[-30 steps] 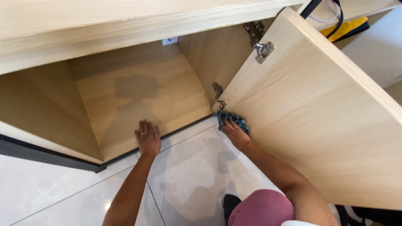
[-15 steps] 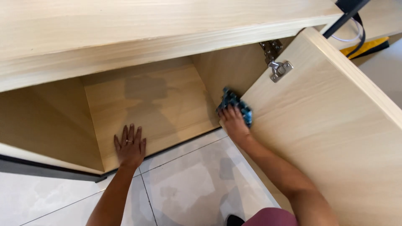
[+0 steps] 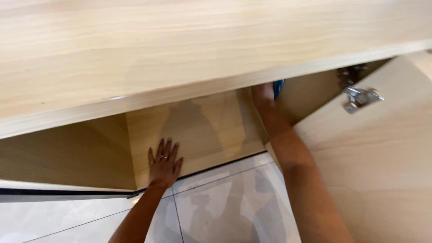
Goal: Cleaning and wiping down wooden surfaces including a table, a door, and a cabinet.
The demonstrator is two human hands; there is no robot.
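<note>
Presently, an open wooden cabinet (image 3: 198, 130) is recorded as the landmark. Left hand (image 3: 164, 163): laid flat, fingers spread, holding nothing, pressed on the front edge of the cabinet floor, a ring seen on one finger. Right hand (image 3: 263, 95): raised high against the cabinet's right inner wall, mostly hidden under the countertop (image 3: 180, 54); half a second ago it was lower on that wall, so the wiping is judged to have moved upward. Blue cloth (image 3: 278, 87): only a sliver shown beside the right hand, taken to be held; the grip itself cannot be told. Door (image 3: 382, 162): swung open right of the cabinet, its metal hinge (image 3: 360, 95) near the right forearm. Tiled floor (image 3: 225, 202): before the cabinet. Room is limited above by the countertop edge; the cabinet interior is seen bare.
</note>
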